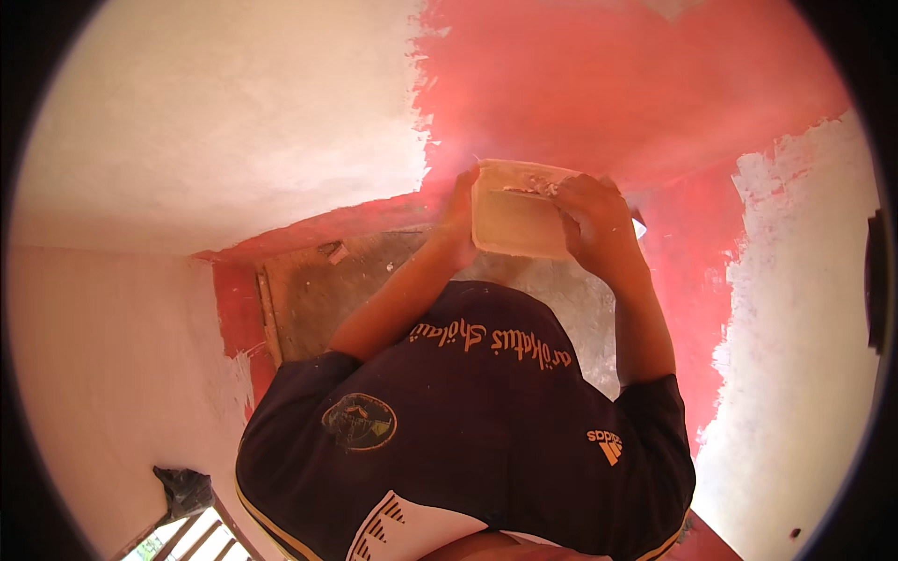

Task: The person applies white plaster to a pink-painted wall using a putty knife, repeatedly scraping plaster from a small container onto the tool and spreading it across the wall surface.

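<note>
A pale, translucent rectangular plastic tub [520, 229] is held up in front of my chest. My left hand [458, 217] is closed on its left side, the thumb side along the rim. On the right, my right hand [599, 222] is closed at the tub's far right corner, gripping a thin flat tool that my fingers mostly hide. Along the tool's straight edge, inside the tub, sits a lumpy whitish paste [535, 184]. A small white piece [639, 225] shows just past my right wrist; I cannot tell whether it belongs to the tool.
Ahead is a wall with a red area [599, 84] beside a whitish coated area [234, 112], their border ragged. Another red and white wall [795, 280] stands at right. Below lies a grey-brown floor [346, 290] with a small fragment [333, 251]. A barred opening [201, 538] is at lower left.
</note>
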Tool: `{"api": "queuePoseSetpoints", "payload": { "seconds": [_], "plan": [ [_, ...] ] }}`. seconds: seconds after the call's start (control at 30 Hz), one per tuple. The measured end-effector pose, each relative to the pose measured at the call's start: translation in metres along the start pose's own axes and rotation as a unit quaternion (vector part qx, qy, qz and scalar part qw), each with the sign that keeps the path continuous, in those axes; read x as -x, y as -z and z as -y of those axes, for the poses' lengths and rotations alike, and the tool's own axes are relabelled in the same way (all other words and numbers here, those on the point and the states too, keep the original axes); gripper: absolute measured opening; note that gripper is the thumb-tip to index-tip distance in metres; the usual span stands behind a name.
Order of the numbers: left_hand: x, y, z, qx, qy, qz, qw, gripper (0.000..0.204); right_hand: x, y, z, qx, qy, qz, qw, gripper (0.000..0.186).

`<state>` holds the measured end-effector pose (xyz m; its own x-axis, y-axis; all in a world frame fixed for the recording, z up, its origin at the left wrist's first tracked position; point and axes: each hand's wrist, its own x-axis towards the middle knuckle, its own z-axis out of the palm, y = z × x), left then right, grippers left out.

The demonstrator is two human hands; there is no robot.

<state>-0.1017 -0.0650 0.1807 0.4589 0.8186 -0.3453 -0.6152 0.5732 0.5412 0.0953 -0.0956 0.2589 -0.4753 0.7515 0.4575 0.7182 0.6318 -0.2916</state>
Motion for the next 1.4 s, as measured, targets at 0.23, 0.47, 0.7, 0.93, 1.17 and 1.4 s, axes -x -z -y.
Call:
{"api": "queuePoseSetpoints", "payload": {
  "seconds": [0.23,0.47,0.7,0.93,1.17,1.4],
  "plan": [
    [-0.019,-0.018,0.042,-0.022,0.002,-0.03,0.999,0.05,0.049,0.019,-0.027,0.031,-0.018,0.078,0.996,0.035],
    [-0.036,-0.025,0.064,-0.029,-0.013,0.01,0.999,0.057,0.066,0.028,-0.046,-0.045,0.032,0.038,0.998,0.02],
    [-0.034,-0.029,0.066,-0.006,0.007,0.003,1.0,0.056,0.073,0.029,-0.062,-0.093,0.021,0.111,0.989,0.028],
    [-0.044,-0.011,0.073,0.012,-0.005,-0.006,1.0,0.061,0.044,0.035,-0.059,-0.153,0.022,0.127,0.98,0.033],
    [-0.043,-0.009,0.067,0.058,0.052,-0.006,0.997,0.063,0.015,0.028,-0.092,-0.284,-0.146,0.289,0.902,0.048],
    [-0.034,-0.019,0.058,0.039,0.018,-0.025,0.999,0.06,-0.002,0.018,-0.119,-0.424,-0.174,0.244,0.855,0.052]
  ]
}}
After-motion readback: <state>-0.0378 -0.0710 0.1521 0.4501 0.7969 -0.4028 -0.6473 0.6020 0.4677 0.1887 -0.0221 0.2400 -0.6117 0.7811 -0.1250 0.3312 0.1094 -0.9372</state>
